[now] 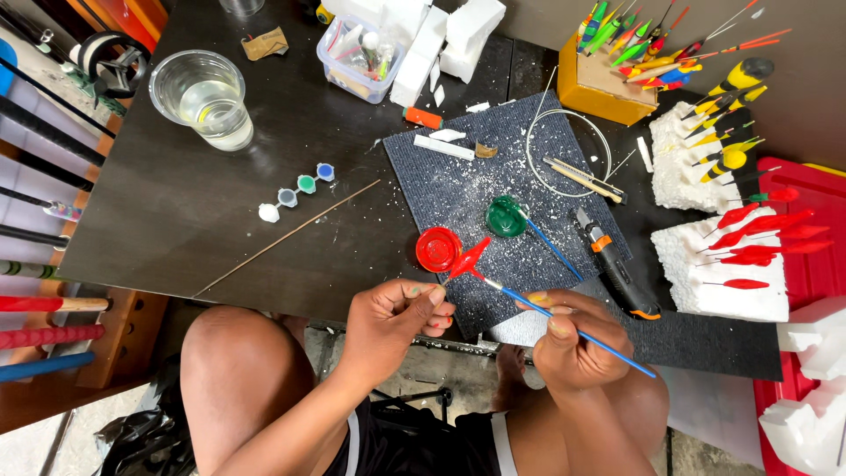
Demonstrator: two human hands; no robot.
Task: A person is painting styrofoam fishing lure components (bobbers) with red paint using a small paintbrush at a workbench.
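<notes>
Painting is under way on a small red fishing float (pixel 468 258), a slim spindle shape held just above the near edge of a dark bench (pixel 176 211). The left hand (pixel 392 322) pinches the float's thin stem between closed fingers, while the right hand (pixel 573 339) grips a blue-handled paintbrush (pixel 564 323), fingers curled shut around it, its tip touching the float's body. The float already looks fully red, so the coat seems mostly on.

Just beyond the float sits a red paint lid (pixel 438 249), and near it a green paint lid (pixel 505 217) with a second blue brush (pixel 551 247) resting in it. Both lie on a grey carpet mat (pixel 493 176) scattered with white foam crumbs. A utility knife (pixel 612 264) with orange trim lies to the right.

Further right, white foam blocks (pixel 731 264) hold rows of finished red floats (pixel 758 229) drying on their stems, and black-and-yellow floats (pixel 727 115) stand behind them. A yellow box (pixel 599 84) holds multicoloured floats. On the left are a strip of small paint pots (pixel 298 190), a thin wooden stick (pixel 286 238) and a clear cup of water (pixel 203 97).
</notes>
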